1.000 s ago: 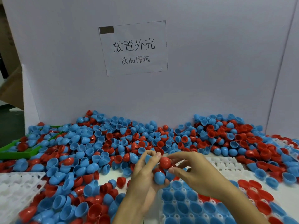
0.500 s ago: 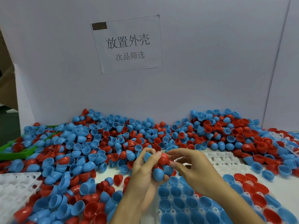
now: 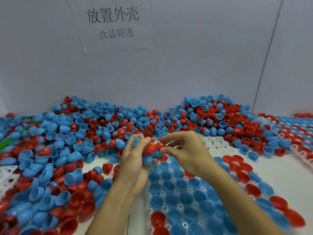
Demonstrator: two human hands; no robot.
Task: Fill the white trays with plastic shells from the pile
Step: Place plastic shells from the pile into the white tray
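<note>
two hands busy with a bunch of shells

the left hand (image 3: 135,160) was turned palm up above the near edge of the pile (image 3: 71,150), fingers curled round a clump of red and blue shells (image 3: 150,153). the right hand (image 3: 184,153) reached in from the right, and its thumb and first finger pinched a red shell (image 3: 160,145) at the top of the clump. both arms came in from the bottom edge. just below the hands lay a white tray (image 3: 210,143) on the surface, most cups filled with blue and red shells. a paper sign (image 3: 113,24) on the white wall (image 3: 211,56) read "放置外壳" in big letters and "次品筛选" below.
</note>
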